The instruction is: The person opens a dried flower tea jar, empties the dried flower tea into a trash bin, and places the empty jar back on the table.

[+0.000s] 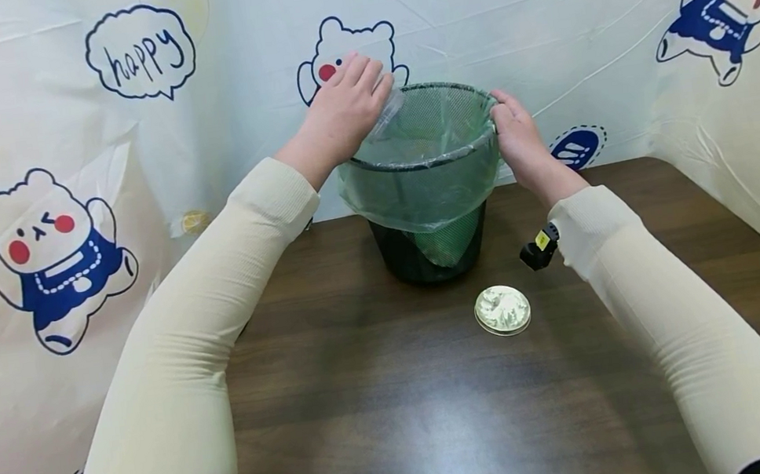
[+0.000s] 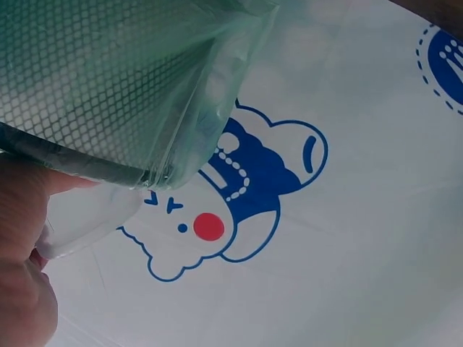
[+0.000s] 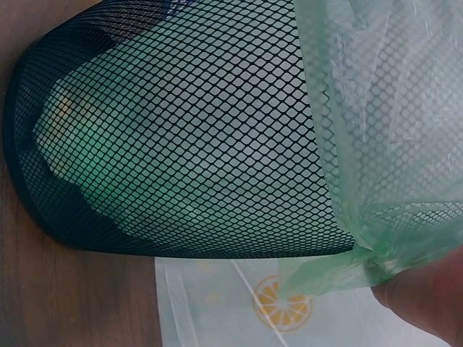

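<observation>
A black mesh wastebasket (image 1: 392, 255) stands upright on the table, lined with a green plastic bag (image 1: 425, 196) folded over its rim. At the rim's left side my left hand (image 1: 352, 110) holds a clear plastic piece with a rounded edge (image 2: 90, 217), tilted over the opening; it looks like a cup or container. Most of that piece is hidden behind the fingers. On the right side, my right hand (image 1: 519, 137) grips the rim through the folded bag. In the right wrist view the thumb (image 3: 427, 296) presses the gathered bag near the rim.
A round, shallow disc with a crinkled whitish top (image 1: 503, 309) lies on the brown wooden table (image 1: 403, 424), in front of the wastebasket. A small black device with a yellow label (image 1: 539, 247) sits at the right wrist. Printed cloth (image 1: 248, 87) hangs behind and at both sides.
</observation>
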`<state>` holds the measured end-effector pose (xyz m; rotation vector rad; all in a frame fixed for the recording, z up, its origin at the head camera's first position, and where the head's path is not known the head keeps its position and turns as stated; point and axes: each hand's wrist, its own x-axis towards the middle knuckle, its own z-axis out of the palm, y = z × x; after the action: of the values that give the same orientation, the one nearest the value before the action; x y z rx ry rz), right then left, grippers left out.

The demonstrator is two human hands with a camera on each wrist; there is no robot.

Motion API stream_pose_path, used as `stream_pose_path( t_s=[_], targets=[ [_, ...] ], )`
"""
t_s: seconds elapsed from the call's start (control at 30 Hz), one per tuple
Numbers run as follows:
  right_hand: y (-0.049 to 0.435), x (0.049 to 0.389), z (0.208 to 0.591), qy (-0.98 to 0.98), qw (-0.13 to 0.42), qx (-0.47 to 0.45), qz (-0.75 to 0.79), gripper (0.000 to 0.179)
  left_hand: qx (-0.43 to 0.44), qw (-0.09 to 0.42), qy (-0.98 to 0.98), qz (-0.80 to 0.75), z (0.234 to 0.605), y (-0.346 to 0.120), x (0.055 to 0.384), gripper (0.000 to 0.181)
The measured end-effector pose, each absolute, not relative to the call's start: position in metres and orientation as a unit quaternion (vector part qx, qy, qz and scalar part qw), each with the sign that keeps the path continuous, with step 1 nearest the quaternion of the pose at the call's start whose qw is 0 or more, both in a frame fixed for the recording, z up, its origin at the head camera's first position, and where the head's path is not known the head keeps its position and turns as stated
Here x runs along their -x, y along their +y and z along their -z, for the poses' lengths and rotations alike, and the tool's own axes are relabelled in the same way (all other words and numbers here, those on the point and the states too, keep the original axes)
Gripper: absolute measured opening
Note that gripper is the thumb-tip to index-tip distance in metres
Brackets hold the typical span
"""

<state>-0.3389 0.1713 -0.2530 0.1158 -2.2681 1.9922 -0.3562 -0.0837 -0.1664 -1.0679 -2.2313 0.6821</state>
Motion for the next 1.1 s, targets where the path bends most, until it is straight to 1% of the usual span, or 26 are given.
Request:
stream_pose_path(
  t_s=[0.1,0.37,0.63,0.77,0.97,1.1],
  targets=[
    [0.1714,0.3394,0.2532,-0.750,0.060,-0.038,-0.657,0.054,0.399,0.290,-0.823,-0.282,0.1653,-0.0823,0.3563,0.052],
    [0.1704,0.3388,0.2524,-0.747,0.065,-0.041,-0.661,0.054,0.408,0.336,-0.779,-0.338,0.1641,-0.0796,0.3561,0.047],
    [0.1708,0.3393,0.2528,-0.749,0.061,-0.039,-0.658,0.054,0.425,0.360,-0.728,-0.399,0.1632,-0.0782,0.3572,0.044],
    [0.1708,0.3395,0.2530,-0.750,0.062,-0.039,-0.657,0.054,0.425,0.386,-0.695,-0.433,0.1639,-0.0775,0.3576,0.040],
    [0.1709,0.3377,0.2532,-0.754,0.066,-0.037,-0.653,0.054,0.428,0.401,-0.675,-0.448,0.1651,-0.0761,0.3593,0.037],
    [0.1706,0.3373,0.2530,-0.755,0.065,-0.035,-0.651,0.054,0.433,0.401,-0.665,-0.458,0.1650,-0.0748,0.3590,0.037]
  ],
)
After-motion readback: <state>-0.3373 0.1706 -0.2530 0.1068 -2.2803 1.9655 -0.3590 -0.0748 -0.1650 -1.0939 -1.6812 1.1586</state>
